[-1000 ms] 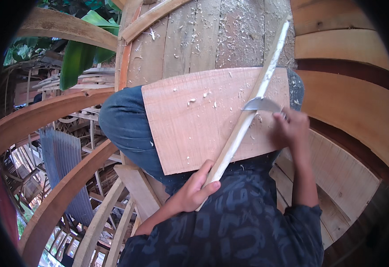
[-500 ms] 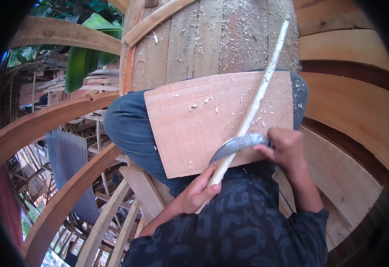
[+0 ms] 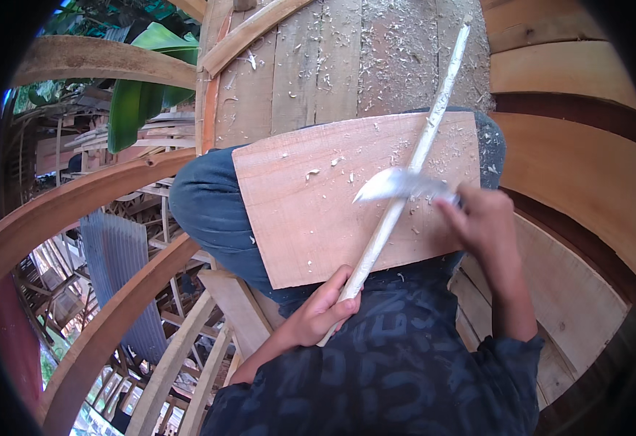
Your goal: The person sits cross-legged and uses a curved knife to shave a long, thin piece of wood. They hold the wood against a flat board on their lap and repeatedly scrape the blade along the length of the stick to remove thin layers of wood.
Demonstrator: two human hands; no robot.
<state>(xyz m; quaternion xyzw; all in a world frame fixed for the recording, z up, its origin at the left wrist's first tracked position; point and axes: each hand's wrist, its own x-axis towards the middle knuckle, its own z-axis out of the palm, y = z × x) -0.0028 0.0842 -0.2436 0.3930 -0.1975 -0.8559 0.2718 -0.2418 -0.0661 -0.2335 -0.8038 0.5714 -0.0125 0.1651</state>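
A long pale stick [image 3: 425,142] lies slantwise across a flat wooden board [image 3: 311,211] resting on my lap. My left hand [image 3: 323,311] grips the stick's near end, close to my body. My right hand [image 3: 484,218] holds a curved metal blade [image 3: 394,185] by its handle, with the blade laid across the stick about midway along it. Fine shavings are scattered over the board.
Wooden planks [image 3: 347,58] strewn with shavings lie beyond my knees. Curved wooden ribs [image 3: 78,196] arch on the left, with open drop and stacked timber below. Broad curved boards [image 3: 580,167] rise on the right. A green leaf [image 3: 140,102] shows at the upper left.
My right hand drew the blade down the stick toward me, then slid it back up to the stick's middle. The left hand kept its grip.
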